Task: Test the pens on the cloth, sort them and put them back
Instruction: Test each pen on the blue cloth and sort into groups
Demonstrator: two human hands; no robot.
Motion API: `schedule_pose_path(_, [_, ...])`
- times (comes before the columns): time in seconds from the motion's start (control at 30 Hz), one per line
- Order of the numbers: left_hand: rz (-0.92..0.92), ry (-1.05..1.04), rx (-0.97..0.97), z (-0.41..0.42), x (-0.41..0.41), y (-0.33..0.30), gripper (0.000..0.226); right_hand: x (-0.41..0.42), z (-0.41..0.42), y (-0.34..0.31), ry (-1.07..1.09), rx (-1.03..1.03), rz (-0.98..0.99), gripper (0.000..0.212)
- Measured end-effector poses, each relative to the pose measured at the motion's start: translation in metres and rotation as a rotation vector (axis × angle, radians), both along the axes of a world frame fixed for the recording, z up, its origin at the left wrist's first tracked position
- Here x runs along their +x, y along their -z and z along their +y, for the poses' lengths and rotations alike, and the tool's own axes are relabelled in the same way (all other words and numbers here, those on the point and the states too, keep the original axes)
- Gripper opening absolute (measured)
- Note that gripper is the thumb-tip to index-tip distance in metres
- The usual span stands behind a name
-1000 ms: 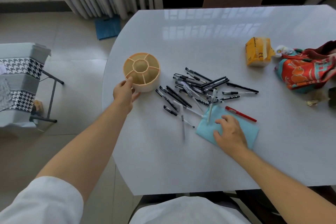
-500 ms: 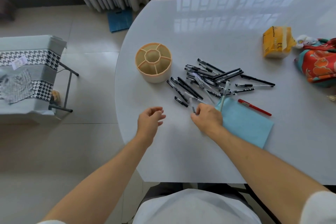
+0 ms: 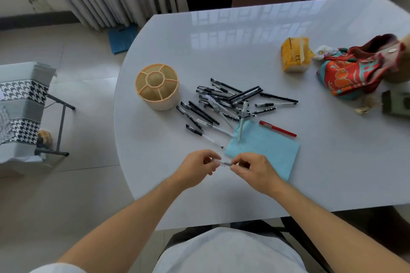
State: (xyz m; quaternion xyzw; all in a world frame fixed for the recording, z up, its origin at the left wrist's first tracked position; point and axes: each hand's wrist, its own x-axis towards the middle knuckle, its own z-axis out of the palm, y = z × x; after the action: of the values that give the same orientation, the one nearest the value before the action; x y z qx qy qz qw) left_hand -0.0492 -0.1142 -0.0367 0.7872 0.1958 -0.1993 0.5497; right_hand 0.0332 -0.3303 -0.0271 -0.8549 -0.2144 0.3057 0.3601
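Low in the frame's centre, my left hand (image 3: 197, 167) and right hand (image 3: 250, 169) each pinch an end of one thin clear-barrelled pen (image 3: 225, 164), beside the light-blue cloth (image 3: 266, 150). It looks light, stiff and slippery; I'd grip barrel and cap firmly.

Bright, soft daylight seems to come from the far side: window panes glare on the glossy table (image 3: 244, 29). Shadows are faint. Wide-angle bending curves the edges; the hands (image 3: 224, 166) look slightly motion-blurred.
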Motion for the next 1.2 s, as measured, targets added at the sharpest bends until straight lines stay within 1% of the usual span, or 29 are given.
schedule_pose_path(0.1, [0.020, 0.147, 0.053, -0.013, 0.003, 0.001, 0.005, -0.004, -0.027, -0.003, 0.210, 0.103, 0.243, 0.010])
schedule_pose_path(0.13, [0.025, 0.168, 0.048, -0.017, 0.004, 0.001, 0.003, -0.005, -0.035, -0.004, 0.309, 0.184, 0.340, 0.014])
schedule_pose_path(0.23, [0.027, 0.221, 0.022, -0.030, 0.006, -0.001, 0.004, -0.010, -0.051, -0.005, 0.612, 0.518, 0.696, 0.021])
schedule_pose_path(0.27, [0.026, 0.257, 0.016, -0.035, 0.007, -0.002, 0.007, -0.013, -0.051, -0.005, 0.664, 0.590, 0.775, 0.020])
schedule_pose_path(0.3, [0.024, 0.298, 0.019, -0.039, 0.008, -0.003, 0.010, -0.017, -0.050, -0.005, 0.678, 0.609, 0.799, 0.017])
schedule_pose_path(0.37, [0.010, 0.364, 0.056, -0.045, 0.008, -0.004, 0.014, -0.021, -0.046, -0.005, 0.637, 0.533, 0.727, 0.014])
schedule_pose_path(0.43, [-0.037, 0.376, 0.138, -0.049, 0.008, -0.004, 0.017, -0.021, -0.040, -0.004, 0.627, 0.466, 0.621, 0.019])
schedule_pose_path(0.57, [-0.275, 0.395, 0.420, -0.052, 0.012, -0.006, 0.021, -0.016, -0.031, -0.008, 0.765, 0.472, 0.540, 0.024])
schedule_pose_path(0.63, [-0.338, 0.395, 0.481, -0.054, 0.016, -0.007, 0.021, -0.016, -0.028, -0.006, 0.853, 0.475, 0.534, 0.023])
schedule_pose_path(0.77, [-0.373, 0.396, 0.552, -0.067, 0.028, -0.008, 0.023, -0.008, -0.028, 0.000, 1.001, 0.460, 0.510, 0.021])
schedule_pose_path(0.87, [-0.315, 0.316, 0.605, -0.055, 0.024, 0.000, 0.022, 0.023, -0.063, 0.007, 1.272, 0.438, 0.380, 0.021])
schedule_pose_path(0.9, [-0.298, 0.297, 0.625, -0.048, 0.019, 0.003, 0.022, 0.035, -0.079, 0.008, 1.292, 0.415, 0.321, 0.023])
schedule_pose_path(0.93, [-0.307, 0.298, 0.637, -0.043, 0.015, 0.007, 0.021, 0.045, -0.093, 0.009, 1.256, 0.390, 0.276, 0.024])
schedule_pose_path(0.97, [-0.338, 0.318, 0.635, -0.040, 0.012, 0.010, 0.019, 0.050, -0.101, 0.010, 1.167, 0.371, 0.245, 0.022])
schedule_pose_path(1.03, [-0.415, 0.411, 0.586, -0.044, 0.013, 0.014, 0.016, 0.049, -0.100, 0.012, 0.947, 0.324, 0.169, 0.012])
schedule_pose_path(1.07, [-0.435, 0.470, 0.557, -0.050, 0.015, 0.016, 0.016, 0.045, -0.095, 0.015, 0.830, 0.278, 0.086, 0.013])
schedule_pose_path(1.13, [-0.406, 0.574, 0.532, -0.059, 0.020, 0.021, 0.018, 0.035, -0.083, 0.022, 0.554, 0.155, -0.146, 0.021])
schedule_pose_path(1.2, [-0.327, 0.645, 0.579, -0.064, 0.020, 0.025, 0.024, 0.026, -0.074, 0.030, 0.328, 0.080, -0.303, 0.027])
